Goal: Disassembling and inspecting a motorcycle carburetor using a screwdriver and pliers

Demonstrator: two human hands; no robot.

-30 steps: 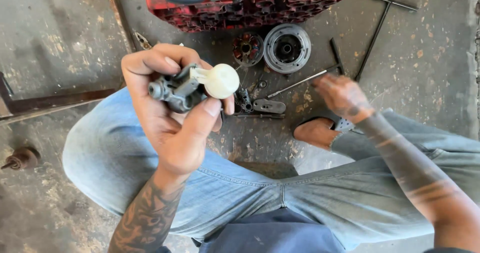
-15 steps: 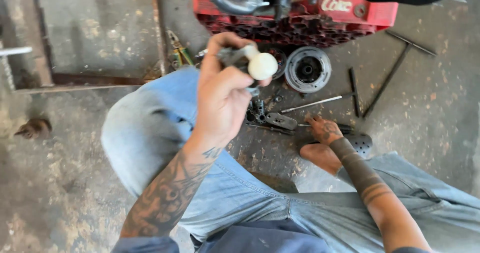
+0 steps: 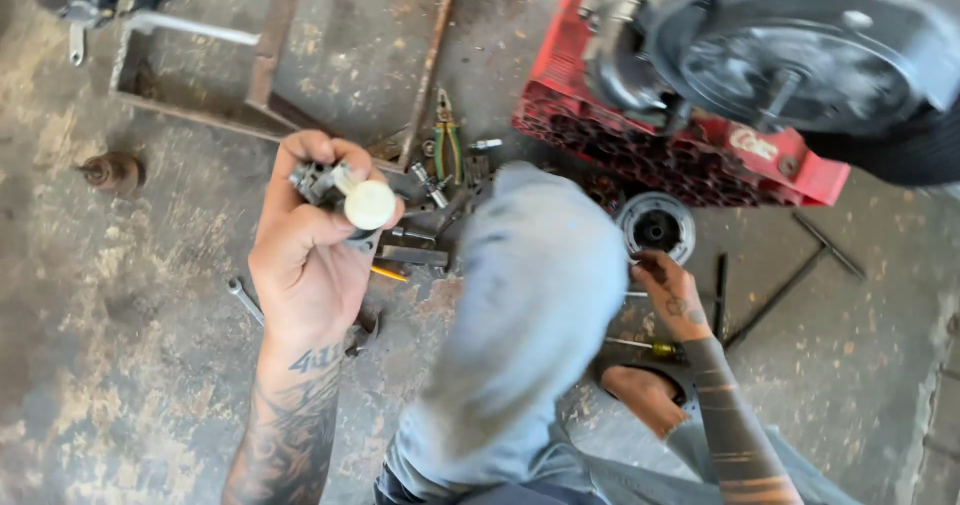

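Note:
My left hand (image 3: 308,235) is raised in front of me, closed around a small metal mechanical part with a round cream-white knob (image 3: 369,204). My right hand (image 3: 668,287) reaches down to the concrete floor past my knee in blue jeans (image 3: 530,295), its fingers bent over small parts beside a round black and silver drum-shaped part (image 3: 657,227). Whether the right fingers grip anything cannot be made out. A yellow-handled screwdriver (image 3: 645,346) lies just below that hand, next to my foot in a sandal (image 3: 648,395).
A red plastic crate (image 3: 690,155) carries an engine with a large dark round cover (image 3: 800,50). Green-handled pliers (image 3: 447,143), a wrench (image 3: 243,299), bolts and flat metal pieces lie on the floor. A rusty metal frame (image 3: 270,75) lies at upper left, T-handled rods (image 3: 790,280) at right.
The view has swung right and lower. My left hand with the knobbed part has shifted left, away from the crate. My right hand stays low by the drum-shaped part.

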